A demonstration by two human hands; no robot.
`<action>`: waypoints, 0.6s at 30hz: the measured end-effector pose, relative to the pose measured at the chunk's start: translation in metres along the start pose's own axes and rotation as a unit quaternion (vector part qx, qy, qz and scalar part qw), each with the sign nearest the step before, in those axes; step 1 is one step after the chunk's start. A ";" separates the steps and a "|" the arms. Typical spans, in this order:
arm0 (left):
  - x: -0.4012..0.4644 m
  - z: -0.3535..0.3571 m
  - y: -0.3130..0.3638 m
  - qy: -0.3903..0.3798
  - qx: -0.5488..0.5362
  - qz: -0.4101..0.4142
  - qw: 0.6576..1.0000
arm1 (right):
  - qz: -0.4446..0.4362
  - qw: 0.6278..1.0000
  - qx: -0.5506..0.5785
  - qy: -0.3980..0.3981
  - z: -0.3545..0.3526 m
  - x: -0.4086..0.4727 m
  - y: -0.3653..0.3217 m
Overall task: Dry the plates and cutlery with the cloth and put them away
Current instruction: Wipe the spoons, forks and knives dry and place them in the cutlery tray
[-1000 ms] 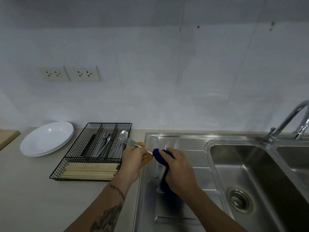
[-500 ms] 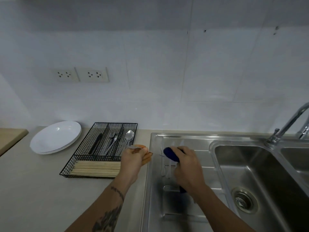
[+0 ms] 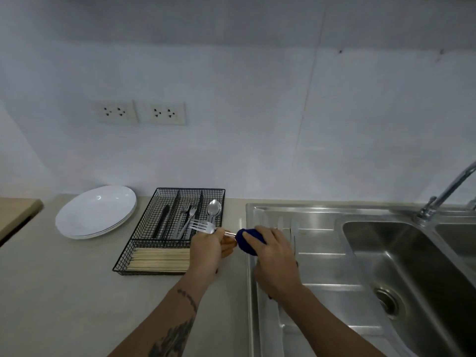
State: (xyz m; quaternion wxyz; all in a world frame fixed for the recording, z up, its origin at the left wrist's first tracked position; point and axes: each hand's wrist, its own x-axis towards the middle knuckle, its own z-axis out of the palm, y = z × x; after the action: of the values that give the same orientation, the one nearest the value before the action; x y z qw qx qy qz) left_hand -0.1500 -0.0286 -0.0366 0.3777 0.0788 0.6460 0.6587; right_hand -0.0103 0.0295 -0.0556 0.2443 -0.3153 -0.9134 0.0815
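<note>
My left hand (image 3: 208, 247) grips a silver fork (image 3: 202, 226) near its neck, tines pointing left over the black wire cutlery tray (image 3: 128, 256). My right hand (image 3: 274, 256) is closed on a dark blue cloth (image 3: 246, 240) wrapped around the fork's handle. The tray holds dark-handled knives, forks, a spoon (image 3: 214, 208) and a row of wooden chopsticks (image 3: 159, 258) in its front section. A stack of white plates (image 3: 96, 211) sits on the counter left of the tray. More pale cutlery (image 3: 293, 231) lies on the drainboard behind my right hand, partly hidden.
The steel drainboard (image 3: 327, 266) and sink basin (image 3: 417, 266) with its drain fill the right side, and a tap (image 3: 443, 194) stands at the far right. A wooden surface (image 3: 15, 212) borders the counter at the left. Two wall sockets (image 3: 139, 113) are above the counter.
The fork's tines, hidden behind my left hand half a second ago, show again over the tray. The view has shifted, so the tray and plates sit further right in the frame.
</note>
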 end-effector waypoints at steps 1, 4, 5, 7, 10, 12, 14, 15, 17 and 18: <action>0.000 -0.005 0.002 -0.004 0.008 0.003 1.000 | -0.013 1.000 -0.007 0.005 0.002 0.002 -0.008; 0.004 -0.019 0.009 -0.011 0.018 0.006 1.000 | -0.050 0.999 -0.016 0.005 0.013 0.006 -0.027; 0.006 -0.027 0.010 -0.011 0.034 0.011 0.999 | -0.048 0.999 -0.020 -0.003 0.018 0.005 -0.029; 0.018 -0.047 0.008 -0.006 0.094 0.040 0.995 | -0.018 0.999 -0.033 -0.023 0.028 0.000 -0.029; 0.030 -0.076 0.011 -0.001 0.153 0.054 0.987 | 0.036 0.999 -0.017 -0.035 0.041 -0.005 -0.027; 0.038 -0.091 0.015 0.004 0.198 0.072 0.977 | 0.051 0.998 -0.006 -0.027 0.046 -0.004 -0.029; 0.051 -0.102 0.020 -0.005 0.271 0.101 0.957 | 0.074 0.997 0.026 -0.009 0.047 -0.001 -0.033; 0.058 -0.106 0.023 -0.007 0.302 0.115 0.946 | 0.088 0.995 0.045 -0.005 0.047 0.001 -0.035; 0.077 -0.111 0.030 -0.004 0.338 0.116 0.934 | 0.104 0.992 0.073 -0.003 0.046 0.003 -0.038; 0.087 -0.112 0.034 -0.002 0.362 0.112 0.926 | 0.109 0.991 0.078 -0.003 0.046 0.004 -0.039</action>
State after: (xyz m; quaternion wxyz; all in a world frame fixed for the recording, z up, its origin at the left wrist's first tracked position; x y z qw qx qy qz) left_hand -0.2914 -0.0609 -0.0561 0.2489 0.2834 0.8264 0.4180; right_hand -0.0569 0.0020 -0.0821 0.2548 -0.3927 -0.8651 0.1799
